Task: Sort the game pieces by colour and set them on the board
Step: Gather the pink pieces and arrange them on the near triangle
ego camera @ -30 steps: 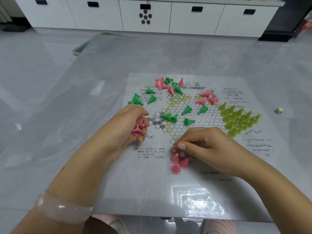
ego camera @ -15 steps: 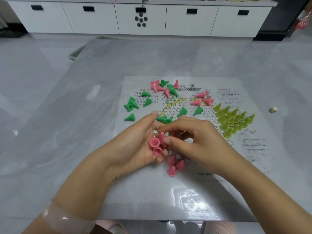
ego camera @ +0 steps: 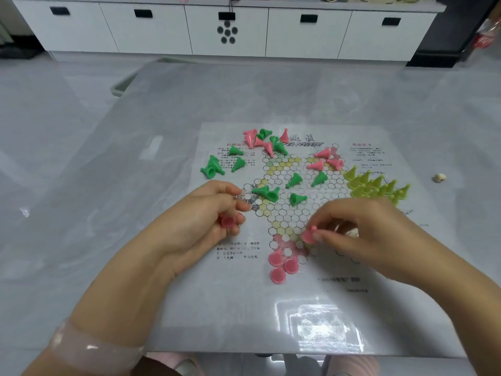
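Note:
A paper game board with a hexagon grid lies on the table. My right hand pinches one pink cone piece just over the board's near pink corner. Three pink pieces stand there, below it. My left hand is curled around more pink pieces at the board's left side. Loose green pieces lie across the middle and the far left. A mixed pink and green heap sits at the far edge. Yellow-green pieces stand grouped at the right corner.
Several pink pieces lie at the upper right of the grid. A small beige die rests on the grey table right of the board. White cabinets line the far wall. A pale bracelet circles my left wrist.
My hands met and the right one took a pink piece from the left. They have since parted: the right carried the piece down to the near pink corner, the left drew back leftward.

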The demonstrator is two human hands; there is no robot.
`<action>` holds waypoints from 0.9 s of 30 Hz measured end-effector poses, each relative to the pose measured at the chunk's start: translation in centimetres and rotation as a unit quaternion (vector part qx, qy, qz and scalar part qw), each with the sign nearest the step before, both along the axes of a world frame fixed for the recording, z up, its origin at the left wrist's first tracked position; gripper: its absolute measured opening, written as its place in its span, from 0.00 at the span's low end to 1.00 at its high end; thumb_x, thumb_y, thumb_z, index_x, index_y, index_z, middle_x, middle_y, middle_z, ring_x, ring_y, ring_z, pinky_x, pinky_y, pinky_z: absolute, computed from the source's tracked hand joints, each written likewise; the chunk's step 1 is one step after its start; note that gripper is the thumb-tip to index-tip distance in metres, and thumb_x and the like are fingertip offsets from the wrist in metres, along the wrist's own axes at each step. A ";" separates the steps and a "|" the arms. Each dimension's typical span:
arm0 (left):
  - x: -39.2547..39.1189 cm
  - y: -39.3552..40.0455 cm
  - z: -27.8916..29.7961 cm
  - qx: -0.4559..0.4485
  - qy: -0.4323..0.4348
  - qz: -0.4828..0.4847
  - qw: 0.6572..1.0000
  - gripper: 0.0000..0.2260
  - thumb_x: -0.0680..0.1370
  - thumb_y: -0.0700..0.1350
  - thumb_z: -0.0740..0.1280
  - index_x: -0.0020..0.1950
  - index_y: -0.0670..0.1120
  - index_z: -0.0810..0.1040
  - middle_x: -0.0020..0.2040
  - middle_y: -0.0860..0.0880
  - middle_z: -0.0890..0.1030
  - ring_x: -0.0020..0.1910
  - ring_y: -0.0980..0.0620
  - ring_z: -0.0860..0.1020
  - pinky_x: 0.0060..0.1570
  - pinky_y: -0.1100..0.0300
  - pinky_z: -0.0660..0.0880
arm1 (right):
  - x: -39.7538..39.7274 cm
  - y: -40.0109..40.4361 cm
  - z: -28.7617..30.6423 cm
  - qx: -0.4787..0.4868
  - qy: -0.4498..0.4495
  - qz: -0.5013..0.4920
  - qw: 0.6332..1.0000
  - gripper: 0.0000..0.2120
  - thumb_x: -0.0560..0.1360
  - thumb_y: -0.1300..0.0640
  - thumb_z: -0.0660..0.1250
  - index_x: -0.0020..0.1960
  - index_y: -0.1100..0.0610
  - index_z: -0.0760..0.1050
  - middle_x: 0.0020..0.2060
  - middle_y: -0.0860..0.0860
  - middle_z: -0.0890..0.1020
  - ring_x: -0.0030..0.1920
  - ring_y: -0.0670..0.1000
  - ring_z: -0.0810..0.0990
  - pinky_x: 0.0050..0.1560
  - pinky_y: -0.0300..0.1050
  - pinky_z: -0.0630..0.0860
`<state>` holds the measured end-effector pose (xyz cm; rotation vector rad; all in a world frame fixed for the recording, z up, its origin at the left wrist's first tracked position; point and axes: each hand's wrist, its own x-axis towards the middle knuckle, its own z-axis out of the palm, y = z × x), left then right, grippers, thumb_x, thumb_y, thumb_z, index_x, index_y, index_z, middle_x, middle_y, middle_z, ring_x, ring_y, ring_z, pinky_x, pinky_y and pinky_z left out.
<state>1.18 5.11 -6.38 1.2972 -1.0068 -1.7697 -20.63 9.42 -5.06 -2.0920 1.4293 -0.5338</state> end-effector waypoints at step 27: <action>0.1 -0.1 0.3 -0.008 0.001 0.021 1.000 0.07 0.77 0.34 0.58 0.42 0.43 0.72 0.29 0.47 0.80 0.22 0.56 0.70 0.19 0.67 0.66 | -0.2 1.1 -2.3 -0.018 0.026 0.054 0.998 0.04 0.70 0.57 0.70 0.44 0.49 0.81 0.39 0.42 0.80 0.42 0.41 0.77 0.41 0.38 0.74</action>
